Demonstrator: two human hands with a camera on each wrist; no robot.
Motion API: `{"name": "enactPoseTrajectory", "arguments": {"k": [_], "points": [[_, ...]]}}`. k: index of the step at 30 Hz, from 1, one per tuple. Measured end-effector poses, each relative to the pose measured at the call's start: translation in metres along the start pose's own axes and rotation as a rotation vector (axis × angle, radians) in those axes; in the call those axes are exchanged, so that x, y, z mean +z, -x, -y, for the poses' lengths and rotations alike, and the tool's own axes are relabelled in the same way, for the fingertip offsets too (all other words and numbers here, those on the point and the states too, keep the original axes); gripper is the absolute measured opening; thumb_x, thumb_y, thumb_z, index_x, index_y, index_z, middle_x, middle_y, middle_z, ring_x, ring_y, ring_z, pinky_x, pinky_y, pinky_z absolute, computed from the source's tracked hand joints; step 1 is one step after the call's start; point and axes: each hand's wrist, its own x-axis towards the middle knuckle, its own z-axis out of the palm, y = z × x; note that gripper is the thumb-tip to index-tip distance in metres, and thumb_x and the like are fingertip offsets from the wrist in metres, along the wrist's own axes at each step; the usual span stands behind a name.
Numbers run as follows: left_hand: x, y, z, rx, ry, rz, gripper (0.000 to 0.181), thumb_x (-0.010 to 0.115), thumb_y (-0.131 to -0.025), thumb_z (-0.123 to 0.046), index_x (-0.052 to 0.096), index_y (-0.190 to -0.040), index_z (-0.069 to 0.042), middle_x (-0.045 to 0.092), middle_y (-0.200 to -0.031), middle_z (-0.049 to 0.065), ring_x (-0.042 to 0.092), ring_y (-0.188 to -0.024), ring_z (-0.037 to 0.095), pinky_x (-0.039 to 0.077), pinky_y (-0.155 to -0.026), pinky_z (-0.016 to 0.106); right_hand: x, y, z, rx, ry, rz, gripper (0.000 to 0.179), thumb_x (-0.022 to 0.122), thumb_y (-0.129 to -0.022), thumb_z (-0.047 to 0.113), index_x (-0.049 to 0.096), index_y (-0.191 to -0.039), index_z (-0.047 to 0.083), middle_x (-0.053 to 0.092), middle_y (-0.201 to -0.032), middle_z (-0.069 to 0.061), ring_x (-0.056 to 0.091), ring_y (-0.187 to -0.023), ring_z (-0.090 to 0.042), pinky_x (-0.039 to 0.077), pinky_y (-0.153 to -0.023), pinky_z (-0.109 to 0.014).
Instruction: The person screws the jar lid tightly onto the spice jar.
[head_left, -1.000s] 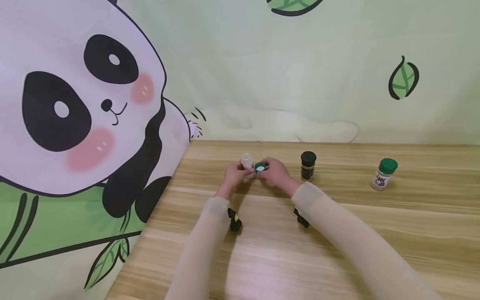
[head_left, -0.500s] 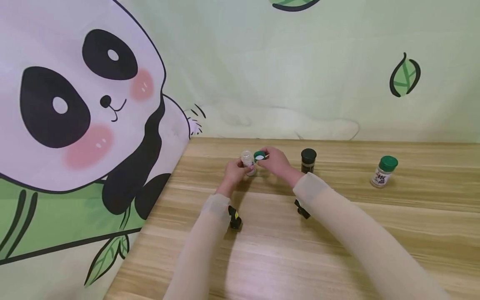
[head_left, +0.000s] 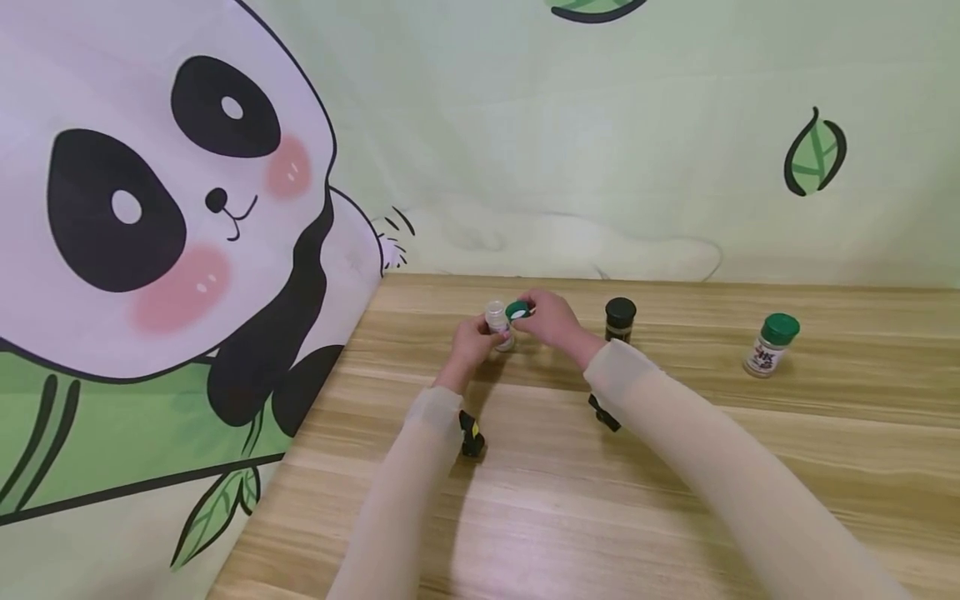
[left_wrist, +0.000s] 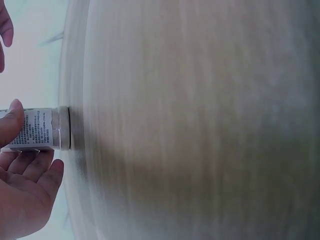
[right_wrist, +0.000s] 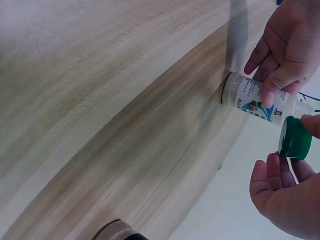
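Note:
My left hand point(head_left: 472, 342) grips a small clear seasoning bottle point(right_wrist: 260, 102) with a printed label, thumb on one side and fingers on the other. The bottle stands upright on the table, its clear neck uncovered in the head view. Just right of that neck, my right hand point(head_left: 553, 321) pinches a green cap point(head_left: 516, 311) between thumb and fingertips. Tilted, with its pale inner side partly showing, the cap point(right_wrist: 296, 139) is apart from the bottle's mouth in the head view. The left wrist view shows the label point(left_wrist: 37, 129) and the bottle's base against the wood.
Right of my hands stands a black-capped jar point(head_left: 619, 315), its lower part hidden by my sleeve. Farther right is another green-capped seasoning bottle point(head_left: 771, 343). The wooden table point(head_left: 540, 517) ends at a panda-printed cloth point(head_left: 562, 167) behind and to the left.
My right hand has lifted the green cap from beside the bottle up to about its mouth's height and tilted it. My left hand keeps its grip on the bottle.

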Motion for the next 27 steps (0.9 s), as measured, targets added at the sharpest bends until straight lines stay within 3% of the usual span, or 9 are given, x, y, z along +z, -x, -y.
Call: {"name": "enactPoseTrajectory", "arguments": {"k": [1,2,3,17,27], "points": [[0.001,0.000,0.000,-0.001,-0.003,-0.004,0.036,0.073,-0.094,-0.007,0.068,-0.128,0.001,0.068,-0.135,0.019,0.064,-0.124,0.028,0.048,-0.112,0.041,0.001,-0.001,-0.001,-0.001,0.007,0.001,0.046,0.067,-0.095,0.012,0.057,-0.135,-0.007,0.064,-0.134,-0.025,0.061,-0.123,-0.037,0.051,-0.106,-0.045],[-0.002,0.024,-0.026,-0.020,-0.006,-0.008,0.036,0.071,-0.095,-0.005,0.066,-0.130,0.002,0.067,-0.136,0.021,0.063,-0.125,0.030,0.047,-0.113,0.043,0.002,-0.002,-0.002,-0.003,0.014,0.001,0.046,0.067,-0.094,0.012,0.057,-0.135,-0.007,0.064,-0.134,-0.024,0.061,-0.123,-0.036,0.051,-0.106,-0.045],[-0.001,0.026,-0.027,-0.022,-0.011,-0.013,0.036,0.070,-0.095,-0.004,0.066,-0.130,0.003,0.066,-0.137,0.021,0.062,-0.125,0.031,0.047,-0.114,0.043,0.002,-0.003,-0.003,-0.003,0.018,0.000,0.046,0.068,-0.094,0.012,0.057,-0.135,-0.007,0.064,-0.134,-0.024,0.061,-0.123,-0.036,0.050,-0.106,-0.045],[-0.001,0.028,-0.027,0.012,-0.052,-0.026,0.036,0.071,-0.094,-0.004,0.066,-0.129,0.005,0.067,-0.134,0.023,0.063,-0.125,0.034,0.049,-0.111,0.044,-0.001,-0.002,0.004,-0.020,0.033,0.006,0.048,0.067,-0.095,0.017,0.057,-0.136,-0.005,0.065,-0.134,-0.025,0.062,-0.119,-0.034,0.052,-0.104,-0.044],[-0.001,0.029,-0.028,0.050,-0.058,-0.039,0.036,0.072,-0.093,-0.003,0.066,-0.128,0.006,0.069,-0.129,0.025,0.066,-0.119,0.033,0.052,-0.106,0.041,0.002,-0.005,0.015,-0.062,-0.068,-0.014,0.044,0.067,-0.096,0.014,0.056,-0.135,-0.004,0.064,-0.134,-0.025,0.062,-0.120,-0.035,0.052,-0.105,-0.045]]}}
